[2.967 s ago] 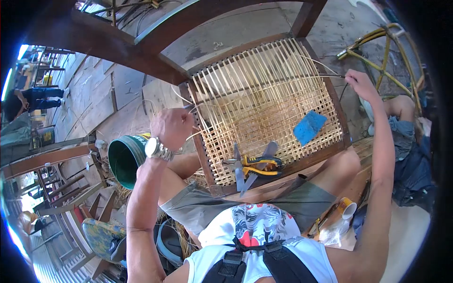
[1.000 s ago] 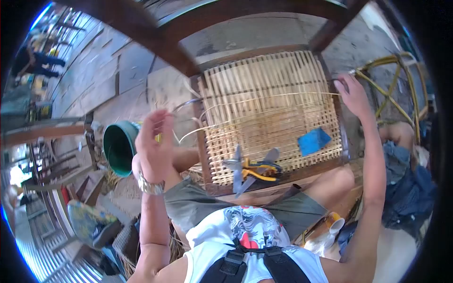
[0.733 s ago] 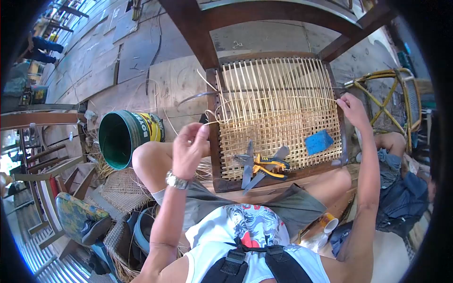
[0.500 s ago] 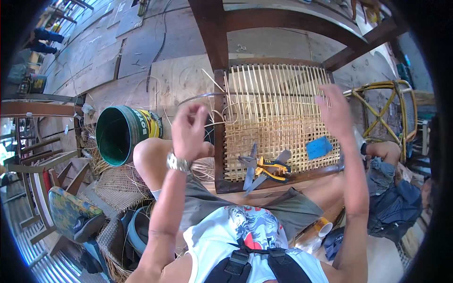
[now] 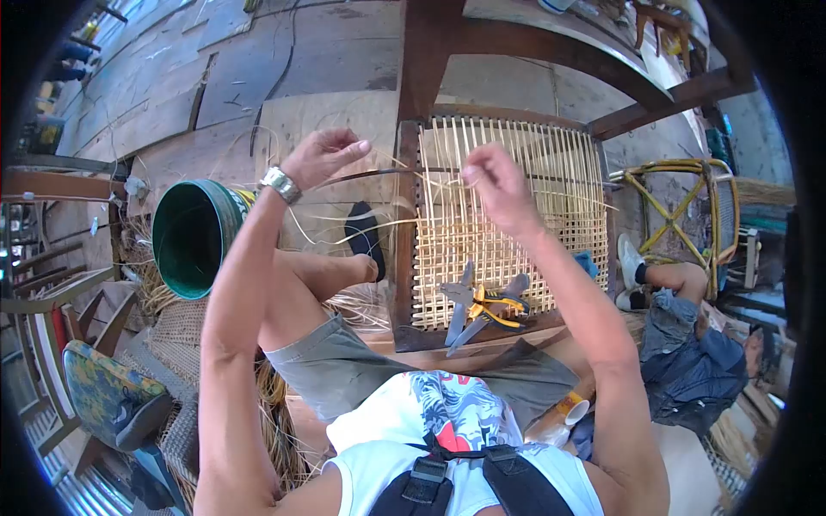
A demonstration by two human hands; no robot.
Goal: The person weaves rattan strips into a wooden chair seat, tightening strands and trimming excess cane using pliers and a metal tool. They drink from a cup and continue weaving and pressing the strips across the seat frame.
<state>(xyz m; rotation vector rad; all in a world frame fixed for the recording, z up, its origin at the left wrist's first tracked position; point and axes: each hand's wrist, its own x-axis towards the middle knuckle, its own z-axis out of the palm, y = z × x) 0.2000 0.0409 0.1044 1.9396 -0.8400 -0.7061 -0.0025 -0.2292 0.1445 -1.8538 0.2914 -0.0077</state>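
Observation:
A wooden chair frame holds a half-woven cane seat (image 5: 508, 232), tight lattice near me and mostly parallel strands farther off. My right hand (image 5: 502, 185) is over the far weave, thumb and fingers pinched at a pale cane strand (image 5: 446, 181). Left of the frame, my left hand (image 5: 325, 156), a metal watch on its wrist, has its thumb and fingers drawn together; what they hold, if anything, is too thin to make out. A dark flat strip (image 5: 370, 175) runs from beside it across the strands. Pliers (image 5: 495, 308) with yellow-black handles lie on the weave with grey blades (image 5: 465, 331).
A green bucket (image 5: 188, 241) stands at the left. My right forearm partly covers a blue object (image 5: 587, 263) on the seat. Another person's leg (image 5: 675, 277) is at the right near a yellow-framed chair (image 5: 718, 215). Loose cane strands (image 5: 353, 310) lie by my leg.
My right hand has moved left from the seat's right side to over the strands at left. My left hand has shifted slightly up and left. The view has shifted a little.

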